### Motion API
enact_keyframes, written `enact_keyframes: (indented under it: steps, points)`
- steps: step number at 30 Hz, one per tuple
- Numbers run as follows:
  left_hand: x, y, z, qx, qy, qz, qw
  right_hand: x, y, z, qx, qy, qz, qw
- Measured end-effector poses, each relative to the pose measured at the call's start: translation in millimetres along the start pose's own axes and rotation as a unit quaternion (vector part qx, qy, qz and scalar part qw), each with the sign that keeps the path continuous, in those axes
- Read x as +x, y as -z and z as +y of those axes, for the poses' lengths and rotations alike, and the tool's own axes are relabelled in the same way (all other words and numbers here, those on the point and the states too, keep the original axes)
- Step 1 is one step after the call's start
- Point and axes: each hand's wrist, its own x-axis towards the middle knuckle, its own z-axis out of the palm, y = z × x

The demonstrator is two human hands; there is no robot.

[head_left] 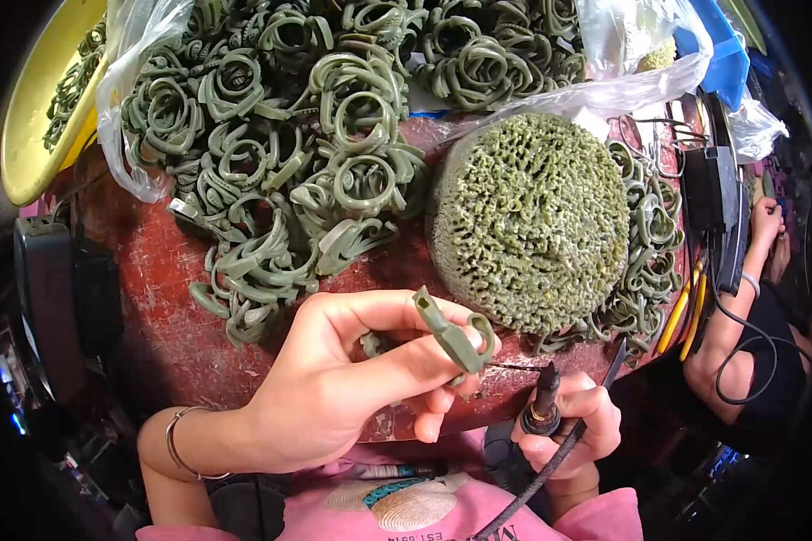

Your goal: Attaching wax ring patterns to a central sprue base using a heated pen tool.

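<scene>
My left hand [343,370] pinches a green, waxy-looking ring-shaped piece [447,335] between thumb and fingers, above the table's front edge. A second bit of green shows behind its fingers. My right hand [573,419] is closed around the dark handle of a corded soldering iron [543,406]. Its thin tip points left and comes close to the lower end of the ring piece; whether they touch I cannot tell. A dark pointed blade-like thing [615,362] sticks up beside the right fingers; its lower part is hidden. A dark braided cord [537,482] runs down past this hand.
Heaped green ring pieces [361,117] cover the far side of the red table [153,298], partly on clear plastic. A round porous green block [537,216] stands mid-right, with more rings beside it. Yellow-handled pliers [686,311], a yellow basin [23,135] and another person's arm [731,325] flank the table.
</scene>
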Motion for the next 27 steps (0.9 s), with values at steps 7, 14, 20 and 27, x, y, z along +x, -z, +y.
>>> enact_keyframes:
  steps: [7, 14, 20, 27]
  points:
    - [0.1, -0.5, -0.9, -0.009, 0.009, 0.008, 1.000, -6.9, 0.9, 2.3, 0.024, -0.015, -0.002, 1.000]
    - [1.2, 0.7, -2.7, -0.001, -0.001, 0.005, 1.000, -4.8, -0.7, 2.6, 0.026, -0.025, 0.008, 0.999]
    - [0.3, 1.3, -2.4, 0.001, 0.000, 0.003, 1.000, -6.5, 1.0, 2.4, 0.025, -0.025, 0.002, 0.999]
    - [1.5, 2.1, -4.4, -0.012, -0.015, -0.005, 1.000, -2.8, 0.1, -1.5, -0.016, -0.001, -0.019, 1.000]
